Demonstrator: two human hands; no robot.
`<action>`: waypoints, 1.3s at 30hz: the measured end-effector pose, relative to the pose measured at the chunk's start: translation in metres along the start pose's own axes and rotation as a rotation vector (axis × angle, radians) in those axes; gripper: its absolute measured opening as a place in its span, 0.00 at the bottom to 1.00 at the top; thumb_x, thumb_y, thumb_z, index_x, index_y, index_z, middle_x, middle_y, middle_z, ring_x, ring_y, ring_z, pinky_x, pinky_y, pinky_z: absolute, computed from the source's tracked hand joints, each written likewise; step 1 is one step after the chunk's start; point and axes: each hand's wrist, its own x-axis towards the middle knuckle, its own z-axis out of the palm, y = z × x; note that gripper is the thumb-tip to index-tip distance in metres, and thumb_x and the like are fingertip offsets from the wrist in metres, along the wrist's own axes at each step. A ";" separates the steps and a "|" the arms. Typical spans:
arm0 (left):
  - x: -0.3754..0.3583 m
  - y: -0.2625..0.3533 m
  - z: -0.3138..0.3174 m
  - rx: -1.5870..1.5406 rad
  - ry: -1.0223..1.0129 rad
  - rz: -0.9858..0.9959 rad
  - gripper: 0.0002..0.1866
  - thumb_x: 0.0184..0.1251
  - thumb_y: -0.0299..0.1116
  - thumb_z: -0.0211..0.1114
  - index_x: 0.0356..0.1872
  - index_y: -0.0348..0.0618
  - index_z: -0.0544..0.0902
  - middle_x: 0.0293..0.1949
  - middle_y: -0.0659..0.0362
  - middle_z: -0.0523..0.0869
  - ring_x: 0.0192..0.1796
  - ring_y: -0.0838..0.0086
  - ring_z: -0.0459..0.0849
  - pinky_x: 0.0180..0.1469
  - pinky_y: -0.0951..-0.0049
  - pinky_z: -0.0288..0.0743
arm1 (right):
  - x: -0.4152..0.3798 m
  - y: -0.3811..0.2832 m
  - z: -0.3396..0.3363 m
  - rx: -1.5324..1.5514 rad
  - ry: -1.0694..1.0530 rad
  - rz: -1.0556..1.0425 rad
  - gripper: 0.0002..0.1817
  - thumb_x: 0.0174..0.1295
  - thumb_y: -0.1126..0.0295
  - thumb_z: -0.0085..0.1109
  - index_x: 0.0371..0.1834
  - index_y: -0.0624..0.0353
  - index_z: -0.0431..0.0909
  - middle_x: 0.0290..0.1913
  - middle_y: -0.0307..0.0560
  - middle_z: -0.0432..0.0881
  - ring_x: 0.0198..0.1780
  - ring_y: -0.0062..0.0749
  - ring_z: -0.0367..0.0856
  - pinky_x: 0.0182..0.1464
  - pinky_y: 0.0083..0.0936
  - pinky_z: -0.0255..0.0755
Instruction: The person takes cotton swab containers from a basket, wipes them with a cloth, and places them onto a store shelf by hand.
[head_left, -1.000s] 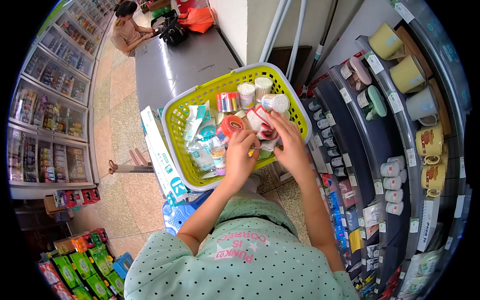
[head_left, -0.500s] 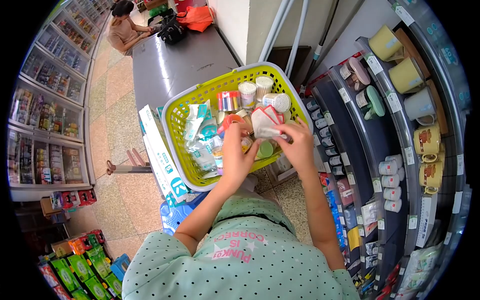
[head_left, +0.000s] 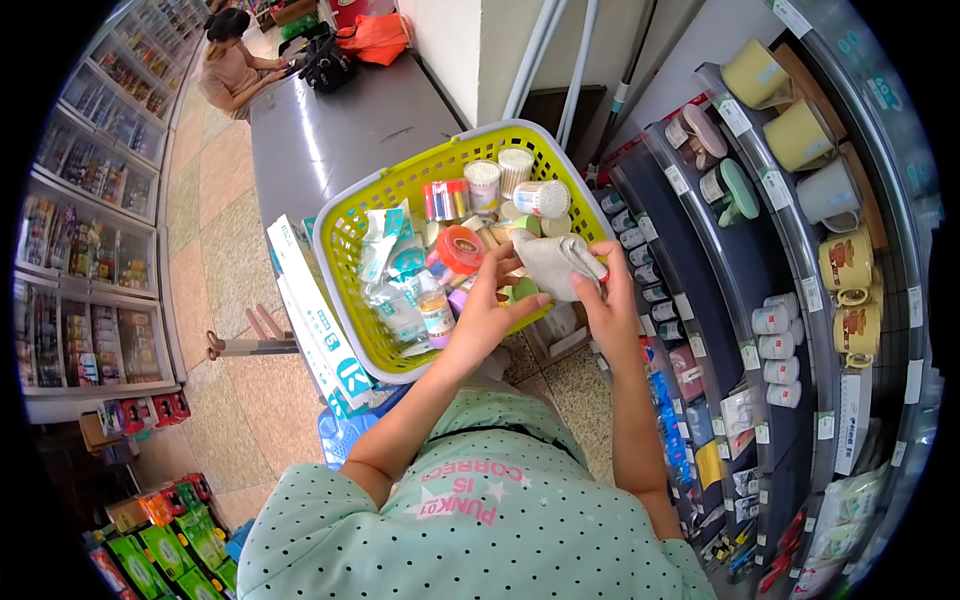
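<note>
A folded greyish-white cloth [head_left: 555,262] with a red edge is held over the right part of a yellow-green plastic basket [head_left: 345,235]. My right hand [head_left: 612,300] is closed on its right end, thumb on top. My left hand [head_left: 490,305] is just left of the cloth, thumb and fingers spread apart; whether its fingertips touch the cloth is hard to see. Inside the basket are a round red container [head_left: 460,248], a small bottle with a label [head_left: 436,315], tubs of cotton swabs [head_left: 516,170], a multicoloured cylinder [head_left: 446,200] and white-and-teal packets [head_left: 385,250].
The basket rests on a dark grey counter [head_left: 340,150], beside long white boxes [head_left: 320,320]. Shelves of mugs [head_left: 800,135] and jars line the right. Another person [head_left: 235,70] sits at the far end near a black bag [head_left: 327,62] and an orange bag [head_left: 375,40].
The cloth has been turned from a fan of red-edged corners to a folded grey face. My left hand has opened away from it, and the red container shows more fully.
</note>
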 end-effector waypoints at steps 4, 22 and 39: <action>-0.002 0.010 -0.002 -0.161 -0.015 -0.026 0.44 0.56 0.28 0.80 0.73 0.39 0.65 0.61 0.54 0.82 0.61 0.69 0.79 0.67 0.66 0.68 | -0.008 -0.008 -0.002 0.061 -0.082 0.012 0.13 0.68 0.73 0.59 0.52 0.61 0.68 0.43 0.47 0.80 0.45 0.25 0.77 0.51 0.26 0.72; -0.015 0.047 -0.011 0.416 -0.026 0.425 0.22 0.43 0.22 0.76 0.45 0.40 0.85 0.46 0.58 0.86 0.56 0.64 0.81 0.65 0.64 0.68 | -0.008 -0.041 -0.013 -0.278 -0.105 -0.228 0.46 0.42 0.74 0.79 0.72 0.53 0.72 0.74 0.48 0.72 0.77 0.47 0.67 0.79 0.53 0.50; 0.071 0.064 -0.031 1.116 -0.081 0.632 0.38 0.42 0.27 0.81 0.61 0.52 0.79 0.60 0.59 0.79 0.63 0.56 0.75 0.63 0.53 0.69 | -0.025 -0.042 -0.024 -0.624 0.192 -0.564 0.17 0.40 0.81 0.64 0.34 0.52 0.90 0.46 0.41 0.92 0.59 0.41 0.86 0.78 0.62 0.51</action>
